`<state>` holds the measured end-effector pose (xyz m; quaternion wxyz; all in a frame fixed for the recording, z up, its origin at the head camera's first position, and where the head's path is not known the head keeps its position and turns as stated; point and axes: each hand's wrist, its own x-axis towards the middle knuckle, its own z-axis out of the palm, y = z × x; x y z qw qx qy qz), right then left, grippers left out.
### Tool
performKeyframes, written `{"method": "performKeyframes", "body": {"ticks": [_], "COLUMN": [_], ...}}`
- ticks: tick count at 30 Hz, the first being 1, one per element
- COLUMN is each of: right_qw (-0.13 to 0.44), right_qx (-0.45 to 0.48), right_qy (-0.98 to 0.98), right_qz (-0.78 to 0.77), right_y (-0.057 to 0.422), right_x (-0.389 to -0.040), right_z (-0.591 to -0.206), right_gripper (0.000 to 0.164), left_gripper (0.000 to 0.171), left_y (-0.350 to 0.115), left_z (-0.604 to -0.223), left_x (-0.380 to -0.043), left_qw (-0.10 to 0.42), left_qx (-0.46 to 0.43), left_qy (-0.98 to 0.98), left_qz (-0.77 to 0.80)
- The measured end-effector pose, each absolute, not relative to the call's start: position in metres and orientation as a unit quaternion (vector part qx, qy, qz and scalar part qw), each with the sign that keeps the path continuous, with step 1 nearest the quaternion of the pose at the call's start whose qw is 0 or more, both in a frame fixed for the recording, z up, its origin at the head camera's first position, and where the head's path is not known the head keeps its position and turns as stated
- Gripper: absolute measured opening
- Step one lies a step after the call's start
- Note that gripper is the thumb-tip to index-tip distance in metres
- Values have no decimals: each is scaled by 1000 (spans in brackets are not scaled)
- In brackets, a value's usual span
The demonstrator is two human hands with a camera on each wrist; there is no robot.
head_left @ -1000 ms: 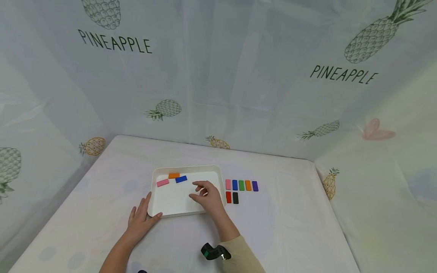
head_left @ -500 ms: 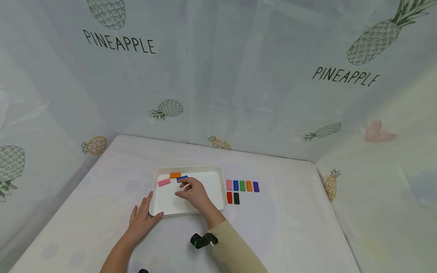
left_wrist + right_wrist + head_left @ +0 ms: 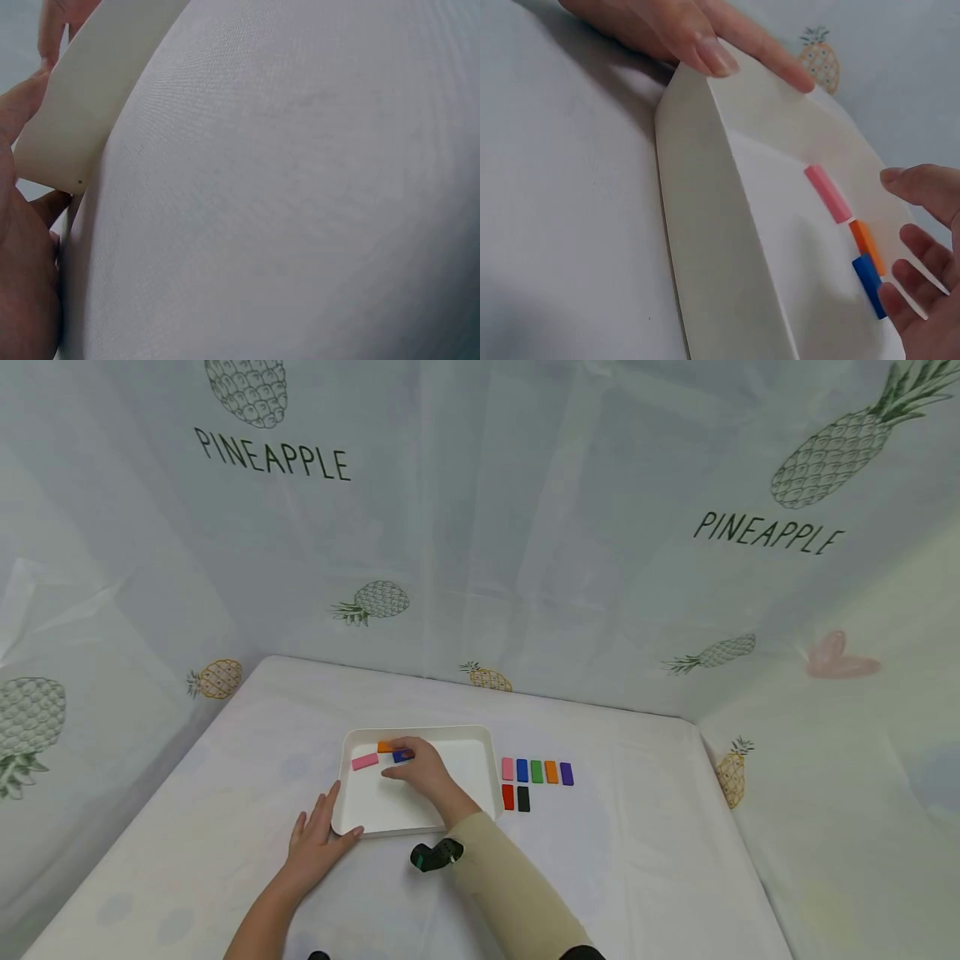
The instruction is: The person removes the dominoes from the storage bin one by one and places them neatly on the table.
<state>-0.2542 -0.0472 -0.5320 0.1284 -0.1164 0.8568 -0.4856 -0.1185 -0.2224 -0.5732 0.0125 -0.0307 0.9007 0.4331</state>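
A shallow white tray lies on the table, with pink, orange and blue small rectangular blocks near its far left. My left hand rests at the tray's near left corner, fingers spread along the left side and thumb at the front rim. In the right wrist view the left thumb touches the rim. Over the tray, my right hand hovers beside the orange and blue blocks, thumb and forefinger apart. Its fingers partly cover these two in the head view. Nothing shows in its grasp.
To the tray's right lie two rows of small blocks: pink, blue, green, orange and purple behind, red and black in front. A pineapple-print curtain stands behind the table.
My right hand has moved left and away from me across the tray, from its right part to the orange and blue blocks. The left hand stays at the corner.
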Motion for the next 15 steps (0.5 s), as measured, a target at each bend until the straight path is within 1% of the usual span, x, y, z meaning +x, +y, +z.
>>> {"method": "performKeyframes", "body": {"ticks": [7, 15], "right_qw": [126, 129], "right_qx": [-114, -131], "right_qy": [872, 883], "right_qz": [-459, -433], "right_y": [-53, -55], "right_x": [-264, -270], "right_z": [-542, -542], "right_gripper": [47, 48], "left_gripper": [94, 92], "left_y": [-222, -223], "left_z": [-573, -575], "left_x": [-119, -120], "left_qw": [28, 18], "left_qx": [-44, -39], "left_qy": [902, 901], "left_qz": [430, 432]}}
